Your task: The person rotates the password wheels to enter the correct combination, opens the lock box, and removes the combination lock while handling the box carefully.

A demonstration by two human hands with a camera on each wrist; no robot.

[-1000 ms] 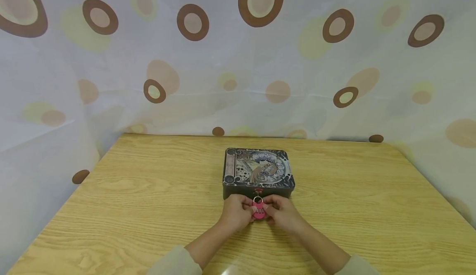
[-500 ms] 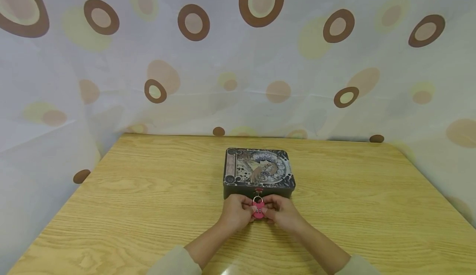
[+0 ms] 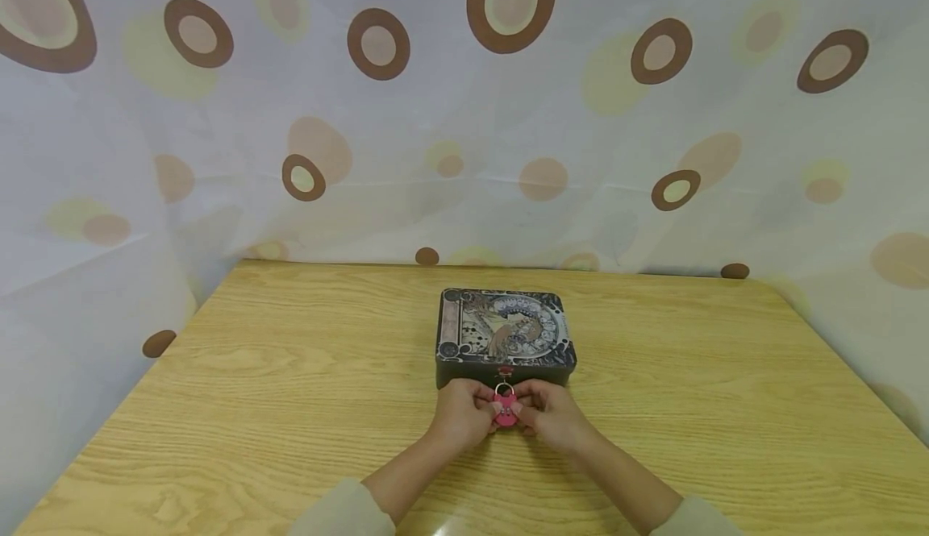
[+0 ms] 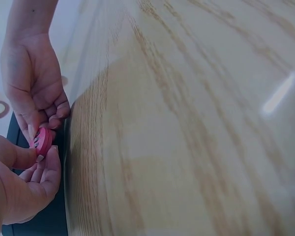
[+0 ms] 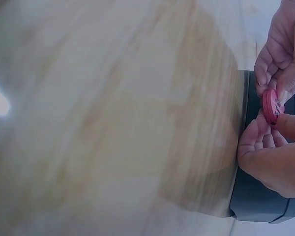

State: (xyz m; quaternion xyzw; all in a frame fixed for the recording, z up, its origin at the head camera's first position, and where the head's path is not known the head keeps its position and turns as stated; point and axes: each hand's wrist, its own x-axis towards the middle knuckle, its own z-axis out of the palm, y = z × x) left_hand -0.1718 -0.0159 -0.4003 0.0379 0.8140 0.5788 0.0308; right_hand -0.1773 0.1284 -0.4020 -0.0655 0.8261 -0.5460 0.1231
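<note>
A pink combination padlock (image 3: 505,417) with a metal shackle hangs at the front clasp (image 3: 504,372) of a dark box (image 3: 508,326) with a printed lid. From the left side, my left hand (image 3: 462,415) pinches the padlock between thumb and fingers. My right hand (image 3: 553,415) grips its other side, the thumb lying on the front by the number dials. In the left wrist view the padlock (image 4: 42,141) shows edge-on between both hands. The right wrist view has the padlock (image 5: 271,106) in front of the box's dark side (image 5: 258,196). The box lid is down.
The box stands on a wood-grain table (image 3: 290,375). Behind the table hangs a pale cloth (image 3: 435,117) printed with brown and beige circles, which also runs along both sides.
My right thumb shifts slightly over the padlock's dials, covering more of them than a second ago. The box and both arms stay nearly where they were.
</note>
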